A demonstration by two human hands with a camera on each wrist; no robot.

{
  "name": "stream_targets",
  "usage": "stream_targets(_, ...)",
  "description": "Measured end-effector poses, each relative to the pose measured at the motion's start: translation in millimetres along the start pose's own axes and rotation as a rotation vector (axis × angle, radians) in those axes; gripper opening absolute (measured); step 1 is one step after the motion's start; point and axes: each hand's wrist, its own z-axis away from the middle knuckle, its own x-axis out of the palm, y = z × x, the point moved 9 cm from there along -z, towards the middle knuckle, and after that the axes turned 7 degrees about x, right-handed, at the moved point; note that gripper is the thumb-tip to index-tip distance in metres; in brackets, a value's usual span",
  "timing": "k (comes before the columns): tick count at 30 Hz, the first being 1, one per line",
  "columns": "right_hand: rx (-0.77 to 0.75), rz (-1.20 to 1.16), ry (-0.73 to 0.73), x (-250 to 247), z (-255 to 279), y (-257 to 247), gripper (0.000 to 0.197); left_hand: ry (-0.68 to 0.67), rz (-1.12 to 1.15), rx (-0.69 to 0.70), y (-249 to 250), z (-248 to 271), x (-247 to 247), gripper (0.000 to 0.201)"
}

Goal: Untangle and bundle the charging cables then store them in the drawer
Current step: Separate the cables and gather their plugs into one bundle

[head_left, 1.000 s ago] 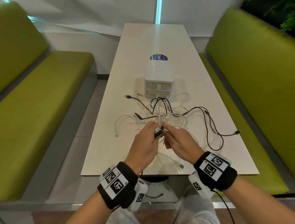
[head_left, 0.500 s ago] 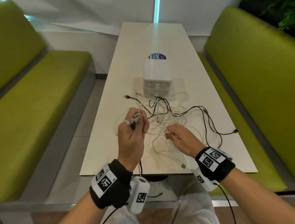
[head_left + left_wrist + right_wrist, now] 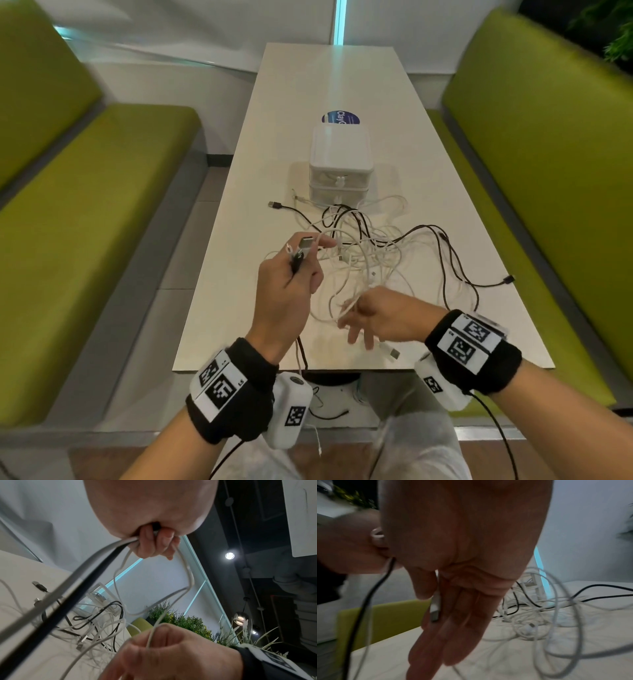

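Item: cables (image 3: 363, 260), black and white, tangled on the tabletop (image 3: 329, 85) before the drawer box (image 3: 339, 161), drawers closed
Left hand (image 3: 287, 284): grip closed on 2 plug ends, 1 black, 1 white, raised above the tangle
Right hand (image 3: 380, 317): thumb and forefinger pinch a white strand (image 3: 154, 631), other fingers straight
Step, as judged: freeing 1 white cable
Method: keep the plugs fixed high; run the right pinch along the strand; lift loops over, never tug, lest knots tighten
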Motion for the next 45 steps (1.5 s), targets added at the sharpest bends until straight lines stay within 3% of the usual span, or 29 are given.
stream_targets(5, -0.113, 0.290, -0.190, 41.7, 16.6, -13.3, 0.013, -0.122, 0.027, -0.063, -0.6, 3.7, 5.4, 0.030)
stream_targets(8, -0.069, 0.506, -0.096, 38.9, 15.7, -2.5, 0.027, -0.293, 0.072, -0.121, -2.3, 12.4, 15.0, 0.033)
stream_targets(13, -0.005, 0.424, 0.074, 5.7, 15.5, 6.0, 0.026, -0.440, 0.102, -0.227, -10.4, 26.8, 21.1, 0.035)
stream_targets(16, -0.060, 0.174, -0.056, 14.6, 21.4, -5.5, 0.052, -0.417, 0.161, -0.240, -7.3, 27.7, 23.0, 0.032)
stream_targets(19, -0.099, 0.047, -0.114, 30.1, 24.5, -20.4, 0.061, -0.375, 0.214, -0.242, -3.9, 24.2, 21.9, 0.029)
stream_targets(21, -0.122, -0.012, -0.109, 35.0, 26.0, -27.3, 0.048, -0.358, 0.225, -0.249, -3.5, 22.7, 19.7, 0.027)
stream_targets(23, -0.154, -0.136, -0.062, 31.8, 29.3, -34.2, 0.007, -0.338, 0.207, -0.253, -4.1, 21.6, 15.4, 0.027)
stream_targets(25, -0.187, -0.264, -0.007, 25.3, 32.7, -41.8, 0.015, -0.323, 0.195, -0.251, -5.0, 20.8, 12.4, 0.026)
stream_targets(31, -0.262, -0.455, 0.021, 18.1, 30.0, -44.4, 0.007, -0.323, 0.159, -0.255, -8.5, 20.2, 13.1, 0.024)
stream_targets(35, -0.220, -0.391, 0.231, 8.1, 29.4, -40.7, 0.017, -0.338, 0.186, -0.249, -5.3, 19.4, 16.4, 0.024)
stream_targets(39, -0.221, -0.077, 0.594, -14.4, 43.3, -42.4, 0.038, -0.333, 0.210, -0.255, -4.1, 19.8, 15.8, 0.028)
stream_targets(41, -0.196, 0.009, 0.704, -23.6, 46.9, -40.7, 0.047, -0.304, 0.188, -0.266, -5.9, 18.7, 12.0, 0.034)
stream_targets(43, -0.185, -0.023, 0.697, -27.2, 45.4, -35.6, 0.044, -0.242, 0.133, -0.265, -8.6, 15.6, 3.9, 0.039)
stream_targets(45, -0.198, -0.156, 0.482, -16.6, 37.8, -29.7, 0.036, -0.180, 0.096, -0.243, -8.1, 12.1, -4.6, 0.040)
